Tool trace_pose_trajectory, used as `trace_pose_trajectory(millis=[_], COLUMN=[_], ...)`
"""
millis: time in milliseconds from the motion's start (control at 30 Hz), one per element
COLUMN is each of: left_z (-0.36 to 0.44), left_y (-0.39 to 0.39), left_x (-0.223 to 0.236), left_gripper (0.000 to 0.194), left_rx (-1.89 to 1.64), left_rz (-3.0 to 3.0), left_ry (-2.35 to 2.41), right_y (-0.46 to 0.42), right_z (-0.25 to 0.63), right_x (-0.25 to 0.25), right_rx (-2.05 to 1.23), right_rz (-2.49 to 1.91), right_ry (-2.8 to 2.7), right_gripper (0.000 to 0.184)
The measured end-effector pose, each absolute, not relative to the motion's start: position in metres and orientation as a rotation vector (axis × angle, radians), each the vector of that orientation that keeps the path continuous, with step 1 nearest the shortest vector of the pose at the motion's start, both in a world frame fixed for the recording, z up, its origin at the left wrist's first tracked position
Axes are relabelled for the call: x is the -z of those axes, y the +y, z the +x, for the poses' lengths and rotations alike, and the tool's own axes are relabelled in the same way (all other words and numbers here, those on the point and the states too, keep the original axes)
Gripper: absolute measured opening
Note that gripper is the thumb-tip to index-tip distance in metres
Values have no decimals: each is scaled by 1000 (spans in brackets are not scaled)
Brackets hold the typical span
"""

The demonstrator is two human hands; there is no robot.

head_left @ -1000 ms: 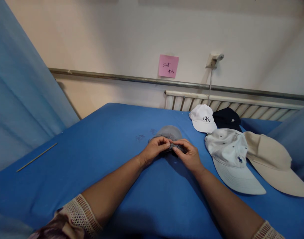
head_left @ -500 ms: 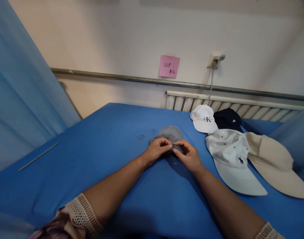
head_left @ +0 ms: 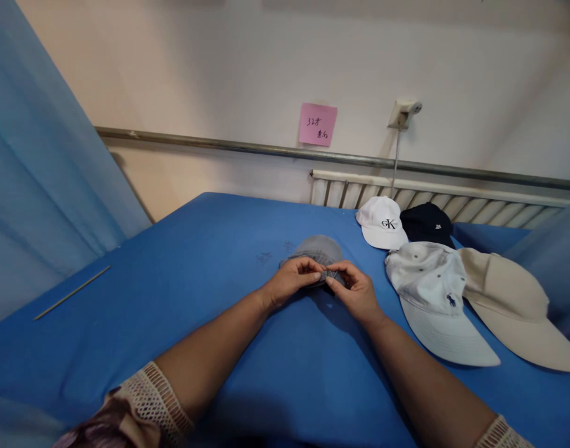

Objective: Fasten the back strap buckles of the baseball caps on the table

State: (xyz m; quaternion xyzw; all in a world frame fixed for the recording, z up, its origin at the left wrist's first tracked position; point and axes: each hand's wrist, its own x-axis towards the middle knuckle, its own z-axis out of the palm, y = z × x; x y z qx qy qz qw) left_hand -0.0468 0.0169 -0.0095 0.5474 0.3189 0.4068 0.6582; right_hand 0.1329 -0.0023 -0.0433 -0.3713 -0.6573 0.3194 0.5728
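Observation:
A grey cap lies on the blue-covered bed, its rounded grey part pointing away from me. My left hand is closed in a pinch at the near edge of the cap. Facing it, my right hand pinches the same edge with thumb and index finger. The fingertips of both hands almost meet there. Between them is a small part of the cap that I cannot make out clearly, and the hands hide much of its near side.
To the right lie a white cap, a navy cap, a pale grey-green cap and a beige cap. A thin stick rests at the left. Behind the bed are a radiator and a metal rail.
Both hands keep pinching the edge of the grey cap. The fingertips have shifted very slightly; the cap and everything around it stay in place.

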Motion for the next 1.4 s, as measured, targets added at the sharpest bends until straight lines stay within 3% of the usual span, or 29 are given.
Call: trace_pose_trajectory(millis=[633,1233,1400], left_z=[-46,-47,-46], left_y=[18,20,21], left_x=[5,5,9], left_gripper=[27,27,24], left_rx=[-897,-897,-926], left_rz=[1337,1411,1430], left_ry=[817,776,803], right_y=[-4,2,1], right_z=[130,134,134], right_x=[42,44,44], right_rx=[-955,-655,-700], right_rz=[-859,-892,-913], right_ry=[-1409,-1581,-1590], right_gripper=[25,11,14])
